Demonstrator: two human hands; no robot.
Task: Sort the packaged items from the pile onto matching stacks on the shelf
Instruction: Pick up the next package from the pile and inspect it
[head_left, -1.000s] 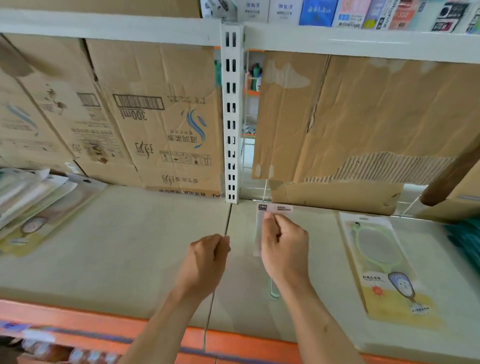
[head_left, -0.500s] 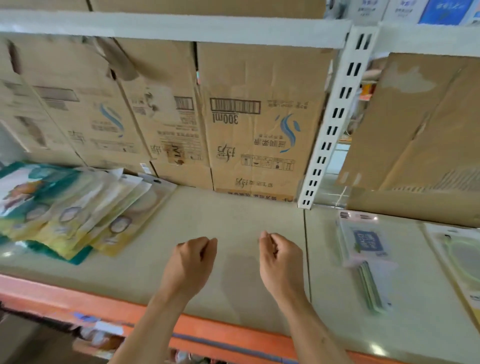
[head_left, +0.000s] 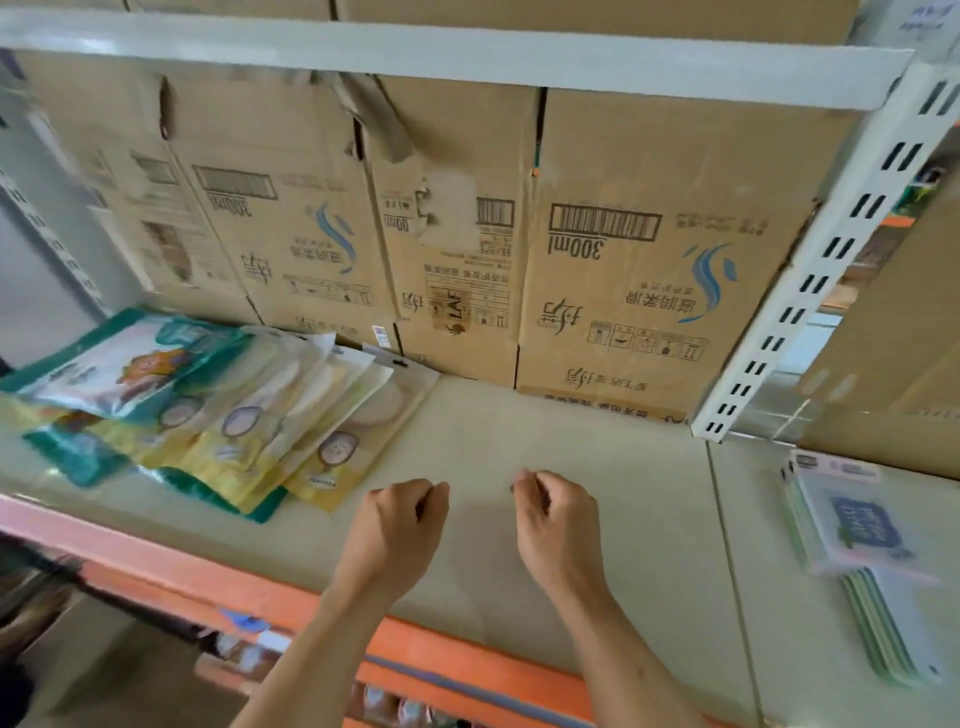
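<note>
A fanned pile of flat packaged items (head_left: 244, 415), yellow and teal with round windows, lies on the left of the beige shelf (head_left: 519, 431). A stack of clear packs with a blue label (head_left: 857, 525) sits at the right edge, green strips sticking out beneath it. My left hand (head_left: 400, 525) and my right hand (head_left: 556, 525) hover side by side over the bare middle of the shelf, both loosely curled into fists with nothing in them. The left hand is just right of the pile, not touching it.
Cardboard boxes (head_left: 649, 270) printed "300ml" line the back of the shelf. A white slotted upright (head_left: 810, 291) stands at the right, another shelf board (head_left: 467, 62) runs overhead. The orange front rail (head_left: 208, 577) borders the shelf; more goods show blurred below it.
My right hand let go of the clear blue-label pack on the right stack. The view swung left, so the pile came into sight. Both hands are now curled and hold nothing.
</note>
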